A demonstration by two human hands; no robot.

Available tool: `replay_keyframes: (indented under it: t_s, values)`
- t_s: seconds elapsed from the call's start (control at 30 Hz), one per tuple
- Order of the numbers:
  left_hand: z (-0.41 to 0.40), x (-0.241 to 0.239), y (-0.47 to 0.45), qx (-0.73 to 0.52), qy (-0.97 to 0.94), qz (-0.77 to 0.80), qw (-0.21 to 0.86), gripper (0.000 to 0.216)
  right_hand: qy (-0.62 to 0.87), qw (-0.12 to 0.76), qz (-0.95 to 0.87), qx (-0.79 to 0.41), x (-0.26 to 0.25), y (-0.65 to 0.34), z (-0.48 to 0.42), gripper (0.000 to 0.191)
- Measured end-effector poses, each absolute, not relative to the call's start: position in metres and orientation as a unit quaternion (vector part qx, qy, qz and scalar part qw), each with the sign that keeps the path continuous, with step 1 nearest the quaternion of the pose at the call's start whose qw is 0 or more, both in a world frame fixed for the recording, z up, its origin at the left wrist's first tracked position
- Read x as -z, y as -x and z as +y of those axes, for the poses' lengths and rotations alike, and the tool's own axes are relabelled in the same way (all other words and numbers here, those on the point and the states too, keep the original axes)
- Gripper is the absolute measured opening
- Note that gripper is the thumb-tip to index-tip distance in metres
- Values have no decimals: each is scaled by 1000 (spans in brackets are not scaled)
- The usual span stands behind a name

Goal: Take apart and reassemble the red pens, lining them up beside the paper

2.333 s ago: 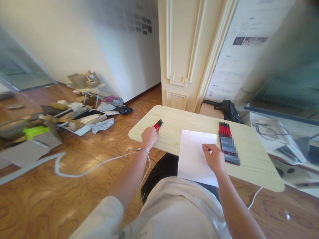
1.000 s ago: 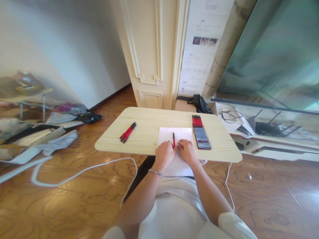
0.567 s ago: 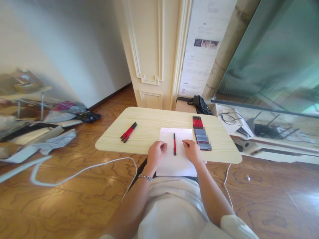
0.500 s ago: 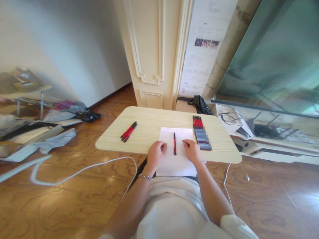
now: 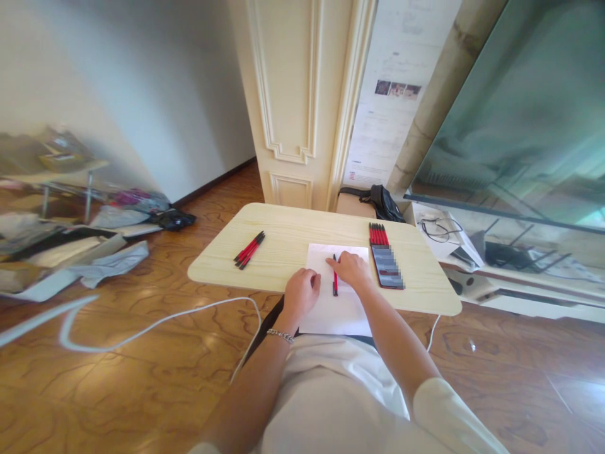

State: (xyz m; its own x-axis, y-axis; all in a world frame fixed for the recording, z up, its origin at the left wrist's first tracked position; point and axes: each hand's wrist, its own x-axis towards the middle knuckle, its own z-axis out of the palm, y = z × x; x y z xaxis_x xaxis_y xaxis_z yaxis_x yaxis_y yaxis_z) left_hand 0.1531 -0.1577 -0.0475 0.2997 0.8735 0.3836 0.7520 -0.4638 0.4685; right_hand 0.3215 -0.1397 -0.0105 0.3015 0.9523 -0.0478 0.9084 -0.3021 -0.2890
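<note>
A single red and black pen (image 5: pixel 335 285) lies lengthwise on a white sheet of paper (image 5: pixel 338 313) at the near edge of the light wooden table (image 5: pixel 283 230). My right hand (image 5: pixel 350 269) reaches across the sheet, its fingers stretched out over the pen's far end and touching it. On the sheet's left edge rests my left hand (image 5: pixel 302 291), loosely curled, with nothing visible in it. It wears a bracelet at the wrist.
A few loose red pens (image 5: pixel 249 250) lie on the table's left part. A row of red pens (image 5: pixel 378 234) sits above a dark flat pack (image 5: pixel 387 269) right of the sheet. A white cable (image 5: pixel 142 325) runs over the floor, clutter (image 5: pixel 70 252) lies left, and a black bag (image 5: pixel 382 198) sits behind.
My left hand brought one pen from the loose pile onto the sheet. Both hands then drew apart, and now my right hand has moved left onto the pen's far end.
</note>
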Motion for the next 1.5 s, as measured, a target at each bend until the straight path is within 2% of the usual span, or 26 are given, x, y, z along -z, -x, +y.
replay_keyframes:
  t_s: [0.17, 0.23, 0.3, 0.37, 0.47, 0.57, 0.63, 0.73, 0.93, 1.13, 1.23, 1.3, 1.4, 1.5]
  values:
    - [-156, 45, -153, -292, -799, 514, 113, 26, 803, 101, -577, -111, 14, -324, -127, 41]
    - [-156, 41, -153, -299, -794, 512, 134, 25, 791, 144, -580, -135, 15, -330, -130, 37]
    - [-158, 35, -154, -326, -786, 496, 172, 25, 754, 224, -585, -195, 15, -335, -138, 39]
    - [-163, 29, -158, -365, -765, 471, 242, 27, 681, 342, -579, -291, 15, -334, -148, 39]
    - [-172, 26, -170, -398, -698, 409, 432, 36, 540, 494, -524, -435, 17, -325, -167, 34]
    - [-182, 31, -185, -422, -572, 328, 622, 42, 466, 542, -458, -528, 18, -314, -184, 37]
    - [-188, 35, -192, -433, -498, 322, 678, 39, 461, 565, -426, -536, 17, -309, -192, 38]
    - [-194, 37, -197, -445, -452, 355, 686, 35, 483, 614, -414, -467, 13, -304, -197, 37]
    - [-202, 31, -204, -485, -489, 395, 608, 25, 572, 634, -385, -351, 10, -292, -196, 39]
    - [-203, 36, -204, -474, -510, 390, 603, 23, 591, 634, -409, -284, 16, -287, -193, 39]
    - [-202, 38, -200, -463, -495, 381, 628, 32, 559, 655, -388, -329, 19, -286, -192, 37]
    - [-202, 38, -199, -454, -478, 361, 660, 36, 520, 660, -366, -400, 20, -287, -192, 35]
    - [-203, 38, -198, -446, -443, 310, 713, 40, 465, 626, -334, -529, 19, -293, -193, 38]
    - [-203, 37, -199, -449, -414, 282, 740, 40, 444, 606, -315, -580, 17, -299, -193, 42]
